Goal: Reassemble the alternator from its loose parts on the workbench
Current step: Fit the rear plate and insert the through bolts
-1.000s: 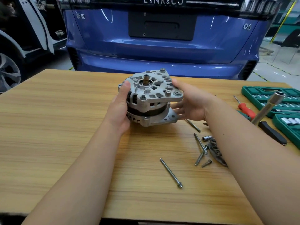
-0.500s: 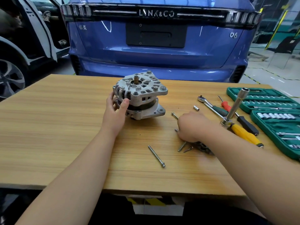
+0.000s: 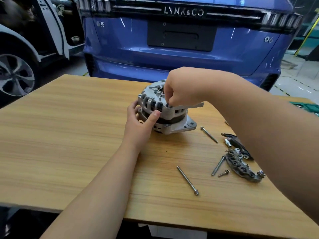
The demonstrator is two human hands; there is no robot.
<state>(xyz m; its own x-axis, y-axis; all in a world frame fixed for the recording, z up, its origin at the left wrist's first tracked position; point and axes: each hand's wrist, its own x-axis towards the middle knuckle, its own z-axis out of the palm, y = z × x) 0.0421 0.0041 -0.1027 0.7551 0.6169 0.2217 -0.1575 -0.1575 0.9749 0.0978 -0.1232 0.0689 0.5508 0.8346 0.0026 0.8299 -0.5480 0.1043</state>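
The grey alternator [image 3: 174, 118] stands on the wooden workbench [image 3: 69, 144], shaft end up, with its two housing halves stacked. My left hand [image 3: 139, 121] holds its left side, the thumb lying against the front vents. Above the top housing, my right hand [image 3: 179, 88] pinches a small dark bolt head [image 3: 169, 105] at the front corner of that housing; the bolt's shank is hidden. Loose long bolts lie to the right: one [image 3: 187, 180] near the front, one [image 3: 209, 134] beside the alternator, and one [image 3: 218, 165] next to the rectifier plate [image 3: 241, 166].
A short screw [image 3: 223, 173], a small socket [image 3: 227, 142] and a black cover piece [image 3: 236, 142] lie among the parts on the right. A green tool case [image 3: 309, 106] peeks out behind my right arm. A blue car [image 3: 181, 49] is parked just beyond the bench.
My right hand left the parts pile on the right and rose to the alternator's top, now pinching a bolt there. My left hand stayed on the alternator's left side.
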